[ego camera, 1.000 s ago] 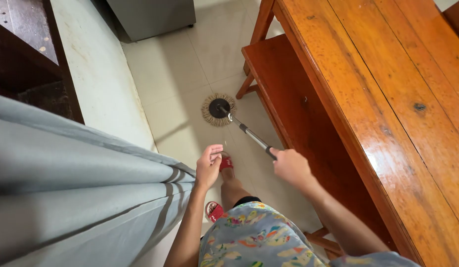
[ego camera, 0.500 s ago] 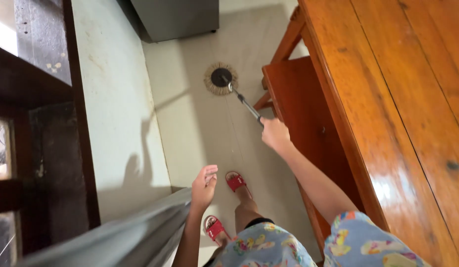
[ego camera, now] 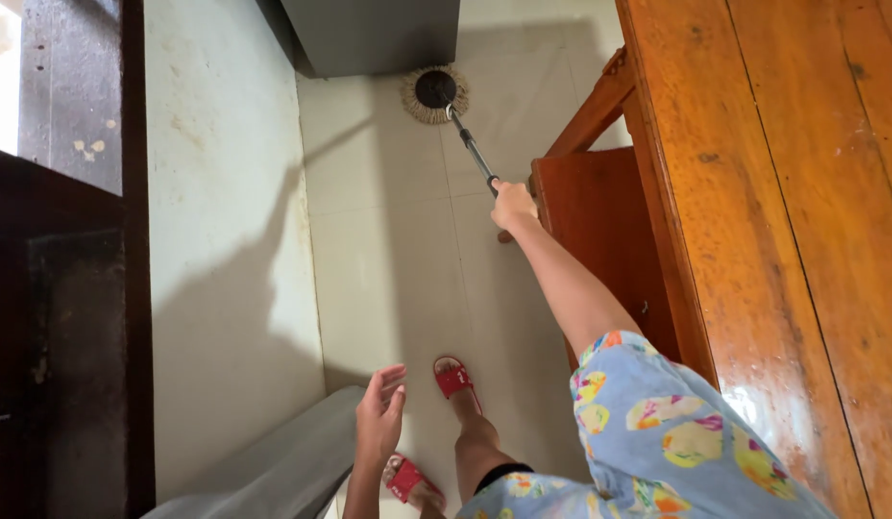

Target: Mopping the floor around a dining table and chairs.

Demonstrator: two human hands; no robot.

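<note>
We saw the mop [ego camera: 457, 117] stretched out across the pale tiled floor [ego camera: 407, 250], its round fringed head [ego camera: 434, 93] lying flat on the tiles just in front of a grey cabinet [ego camera: 369, 34] at the far end of the room. The metal handle ran back at a slant from the head to the right hand [ego camera: 514, 204], which was clenched around its near end with the arm held out nearly straight. That hand hung just beside the corner of a reddish wooden bench [ego camera: 599, 231], which stood tucked against the long, glossy wooden tabletop [ego camera: 782, 221] filling the right side of the view.

The left hand [ego camera: 379, 418] was released, fingers loosely spread and grasping nothing, low beside the person's leg and next to a grey fabric edge [ego camera: 292, 466]. Below it we noted two red slippers [ego camera: 452, 376] on the person's feet, one forward of the other. A flower-printed blue sleeve [ego camera: 667, 432] covered the right upper arm. Along the left ran a plain wall [ego camera: 225, 240] and a dark wooden frame [ego camera: 134, 240].
</note>
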